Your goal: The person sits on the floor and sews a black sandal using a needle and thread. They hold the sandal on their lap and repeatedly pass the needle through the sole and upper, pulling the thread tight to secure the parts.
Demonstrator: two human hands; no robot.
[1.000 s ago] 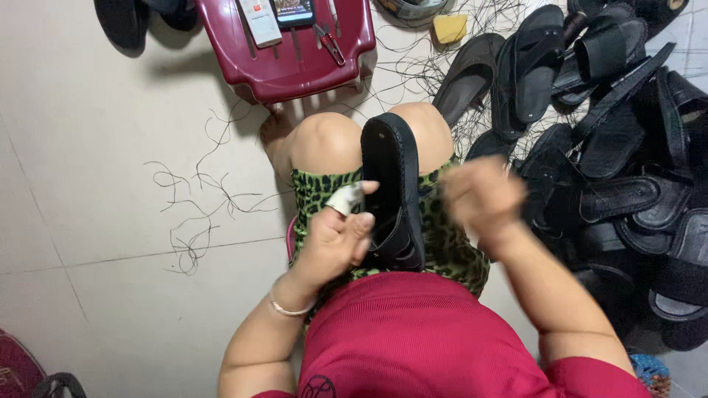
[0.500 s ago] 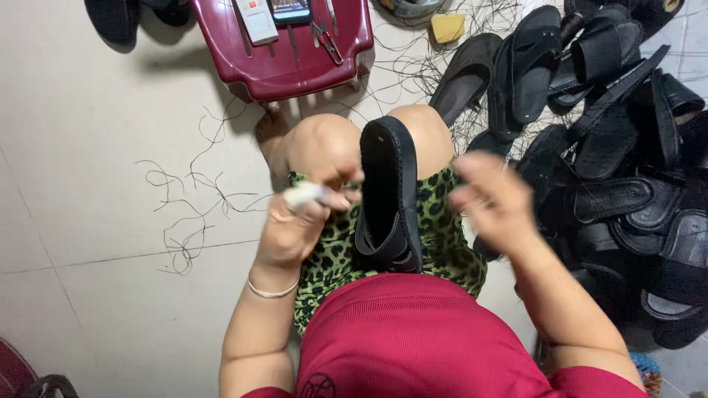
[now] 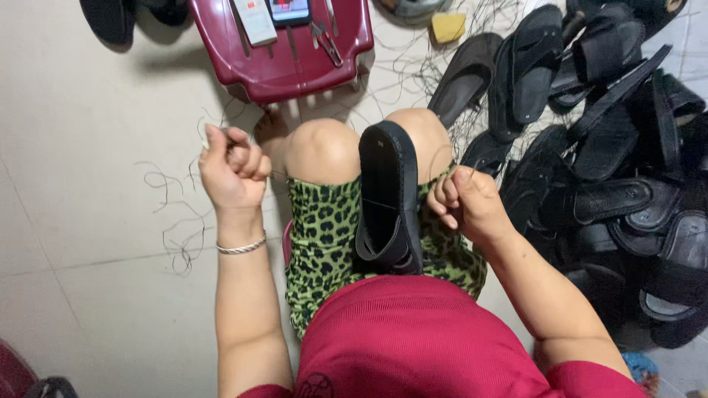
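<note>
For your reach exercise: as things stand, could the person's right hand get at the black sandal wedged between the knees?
Probably yes: the right hand is fisted beside the black rubber sandal, with nothing visible between them.

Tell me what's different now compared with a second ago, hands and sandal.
The left hand has swung out to the left, away from the black sandal, closed in a fist on a thin dark thread. The right hand has come in beside the sandal, fingers curled. The sandal stays sole-up on the lap; the pile of black sandals and maroon stool are unchanged.
</note>
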